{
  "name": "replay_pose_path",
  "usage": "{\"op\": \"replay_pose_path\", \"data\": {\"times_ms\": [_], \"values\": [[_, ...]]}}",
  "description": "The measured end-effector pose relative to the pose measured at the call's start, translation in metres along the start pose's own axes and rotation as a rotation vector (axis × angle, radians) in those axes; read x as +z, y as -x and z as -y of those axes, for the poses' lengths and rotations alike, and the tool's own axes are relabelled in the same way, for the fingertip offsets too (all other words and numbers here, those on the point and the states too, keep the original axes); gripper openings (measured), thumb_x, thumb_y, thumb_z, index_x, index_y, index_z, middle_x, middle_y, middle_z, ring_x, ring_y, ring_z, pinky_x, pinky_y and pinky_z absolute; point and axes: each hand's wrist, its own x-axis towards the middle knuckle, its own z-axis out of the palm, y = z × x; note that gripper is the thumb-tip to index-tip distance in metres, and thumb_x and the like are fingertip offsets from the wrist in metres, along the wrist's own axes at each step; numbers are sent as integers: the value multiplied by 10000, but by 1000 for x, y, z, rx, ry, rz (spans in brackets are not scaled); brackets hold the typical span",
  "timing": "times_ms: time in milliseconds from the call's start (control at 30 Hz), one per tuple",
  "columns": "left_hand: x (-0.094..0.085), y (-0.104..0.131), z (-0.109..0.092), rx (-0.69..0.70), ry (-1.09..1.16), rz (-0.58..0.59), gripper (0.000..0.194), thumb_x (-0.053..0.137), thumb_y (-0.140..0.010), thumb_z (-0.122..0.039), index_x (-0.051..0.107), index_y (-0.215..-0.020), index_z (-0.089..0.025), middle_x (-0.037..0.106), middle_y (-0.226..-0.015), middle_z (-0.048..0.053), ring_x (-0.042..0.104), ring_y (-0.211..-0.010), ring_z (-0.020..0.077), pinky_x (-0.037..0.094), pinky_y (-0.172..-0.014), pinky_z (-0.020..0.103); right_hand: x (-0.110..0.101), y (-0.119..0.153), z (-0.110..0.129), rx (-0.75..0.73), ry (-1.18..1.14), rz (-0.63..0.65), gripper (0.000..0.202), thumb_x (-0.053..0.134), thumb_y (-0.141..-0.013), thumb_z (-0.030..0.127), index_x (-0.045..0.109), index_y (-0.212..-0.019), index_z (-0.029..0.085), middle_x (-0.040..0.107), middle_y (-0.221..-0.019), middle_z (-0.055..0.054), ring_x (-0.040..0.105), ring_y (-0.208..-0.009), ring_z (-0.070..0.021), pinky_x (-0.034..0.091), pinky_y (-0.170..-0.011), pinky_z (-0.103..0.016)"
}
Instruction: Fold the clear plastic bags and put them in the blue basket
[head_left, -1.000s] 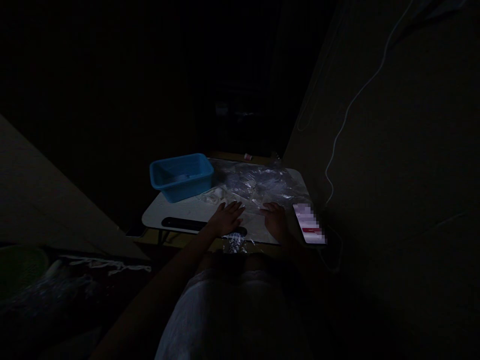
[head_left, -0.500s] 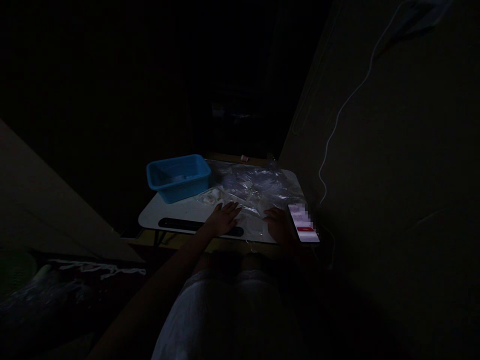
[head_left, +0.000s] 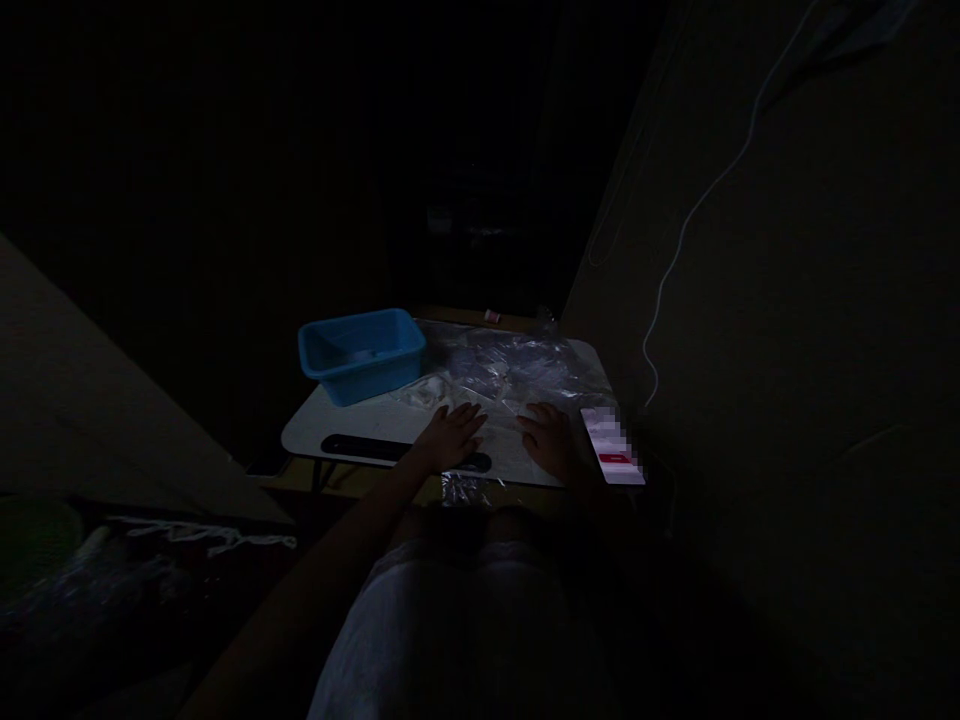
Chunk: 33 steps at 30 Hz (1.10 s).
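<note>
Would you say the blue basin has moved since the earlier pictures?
No, the blue basin keeps its place at the left side of the white table, judged against its edge.

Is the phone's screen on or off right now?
On: the phone beside the right hand glows pale with a red patch, far brighter than the dim table.

Basin (head_left: 363,358) plain blue — tabletop (head_left: 360,423) white — slot strip (head_left: 363,447) black.
</note>
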Motion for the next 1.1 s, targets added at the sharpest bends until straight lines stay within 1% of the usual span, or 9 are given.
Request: {"op": "replay_pose_path", "data": {"times_ms": [200, 333, 533, 700, 867, 1100], "values": [[0, 1, 0, 3, 0, 3, 475, 268, -869, -383, 301, -1312, -214, 268, -1396, 75, 249, -1269, 228, 223, -972, 486, -2, 3, 1, -13, 9, 11, 347, 479, -761, 237, 555, -1098, 203, 507, -1181, -80, 364, -1123, -229, 276, -910, -375], [1, 0, 2, 2, -1, 6, 474, 273, -867, -388, 304, -1310, -223, 278, -1393, 74, 250, -1269, 229, 223, -971, 483, -3, 2, 3, -22, 34, 40, 350, 452, -793, 275, 527, -1132, 224, 481, -1220, -77, 344, -1143, -243, 286, -883, -392], [2, 1, 3, 7, 7, -2, 478, 273, -866, -394, 292, -1316, -233, 276, -1394, 75, 251, -1268, 228, 219, -971, 480, -1, 2, 4, 38, 53, 32, 343, 447, -805, 311, 535, -1122, 213, 491, -1207, -79, 349, -1133, -253, 274, -893, -402], [3, 1, 2, 3, -2, 1, 472, 278, -866, -389, 297, -1312, -234, 274, -1395, 69, 249, -1269, 224, 220, -972, 482, -2, 2, 4, 46, 37, 18, 363, 449, -802, 293, 519, -1143, 188, 501, -1189, -86, 368, -1111, -240, 280, -898, -380], [2, 1, 2, -1, -9, -8, 471, 282, -867, -400, 305, -1309, -239, 274, -1395, 72, 253, -1268, 222, 227, -973, 473, -4, 3, 5, 31, 21, 24, 310, 460, -799, 281, 560, -1087, 226, 498, -1194, -68, 366, -1115, -232, 278, -901, -381], [3, 3, 2, 13, -18, -49, 472, 305, -860, -394, 310, -1309, -251, 257, -1403, 62, 238, -1272, 242, 238, -969, 468, -3, 5, 5, 52, 13, 16, 300, 467, -793, 273, 574, -1068, 220, 519, -1175, -69, 377, -1110, -229, 276, -905, -385]]}}
